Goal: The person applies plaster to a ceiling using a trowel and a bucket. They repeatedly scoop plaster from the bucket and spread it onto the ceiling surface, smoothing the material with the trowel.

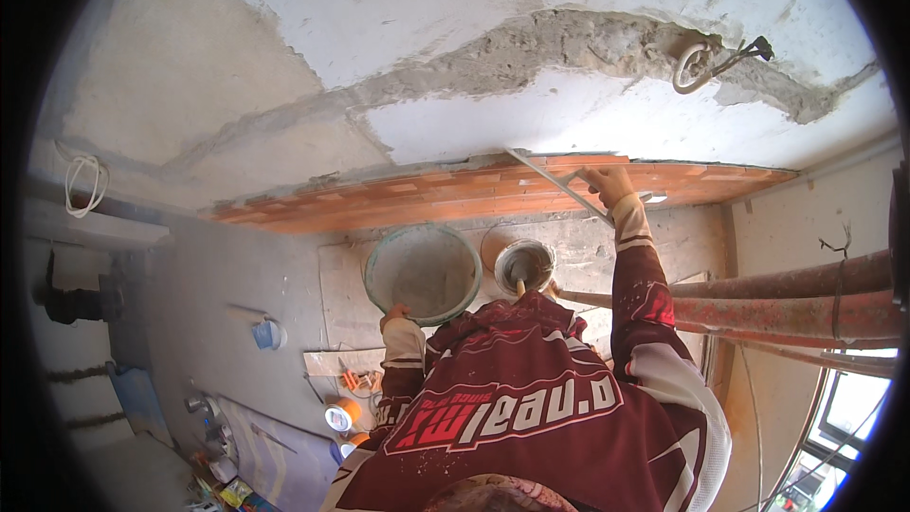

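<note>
My right hand point(607, 184) is raised at the brick strip of the wall. Its fingers are closed round the handle of a plastering trowel point(561, 187), whose long pale blade appears edge-on and slants across the bricks point(455, 192). Low on the left, my left hand point(396, 314) grips the near rim of a wide green basin point(431, 270), its inside coated in grey. Just right of the basin stands a bucket point(524, 264) holding grey mortar. A wooden-handled tool point(519, 288) sticks out of it; its other end is hidden.
Above the bricks, the white wall point(464, 123) has a rough grey channel point(569, 43) and a coiled cable point(694, 71). Red pipes point(796, 308) cross on the right. On the floor at left lie a blue container point(269, 334), an orange-and-white tub point(341, 414) and orange-handled tools point(358, 380).
</note>
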`<state>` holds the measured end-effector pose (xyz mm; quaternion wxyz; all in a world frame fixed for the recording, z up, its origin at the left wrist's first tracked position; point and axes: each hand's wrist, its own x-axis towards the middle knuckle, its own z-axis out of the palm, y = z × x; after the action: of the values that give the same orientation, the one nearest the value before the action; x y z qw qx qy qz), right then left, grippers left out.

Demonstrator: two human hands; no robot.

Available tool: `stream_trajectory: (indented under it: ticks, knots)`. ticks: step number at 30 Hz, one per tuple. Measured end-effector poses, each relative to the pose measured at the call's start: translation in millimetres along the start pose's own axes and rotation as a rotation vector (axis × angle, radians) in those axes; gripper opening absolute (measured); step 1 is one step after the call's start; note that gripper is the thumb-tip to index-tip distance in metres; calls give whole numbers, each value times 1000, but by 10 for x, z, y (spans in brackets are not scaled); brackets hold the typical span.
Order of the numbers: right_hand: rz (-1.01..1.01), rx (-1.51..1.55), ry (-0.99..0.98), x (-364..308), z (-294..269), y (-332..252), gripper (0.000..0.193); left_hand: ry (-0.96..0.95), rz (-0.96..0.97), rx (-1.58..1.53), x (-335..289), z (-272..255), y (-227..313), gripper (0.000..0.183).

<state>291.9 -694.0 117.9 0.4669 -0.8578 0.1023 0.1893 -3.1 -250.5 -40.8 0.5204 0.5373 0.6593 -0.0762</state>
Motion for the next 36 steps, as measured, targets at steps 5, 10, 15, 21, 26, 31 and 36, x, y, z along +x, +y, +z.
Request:
stream_trajectory:
  ticks: [5, 10, 15, 21, 26, 31, 36]
  knots:
    - [-141, 53, -13, -91, 307, 76, 39, 6, -39, 12, -65, 16, 13, 27]
    - [-309, 103, -50, -164, 1236, -26, 39, -17, -7, -86, 101, 3, -136, 26]
    - [-326, 147, -61, -226, 1921, -241, 39, -72, -32, -130, -25, -103, -89, 28]
    - [-190, 136, -87, -143, 2029, -278, 42, -35, 1, 90, -359, -185, 105, 31]
    - [-134, 168, -44, -233, 1750, -328, 40, -29, 7, -158, -236, -168, -91, 22]
    - [-208, 122, 50, -127, 1441, -31, 44, -23, 4, -128, -243, -105, -62, 20]
    - [-248, 181, 83, 133, 1044, 392, 42, -87, 2, -113, -183, -33, -31, 22]
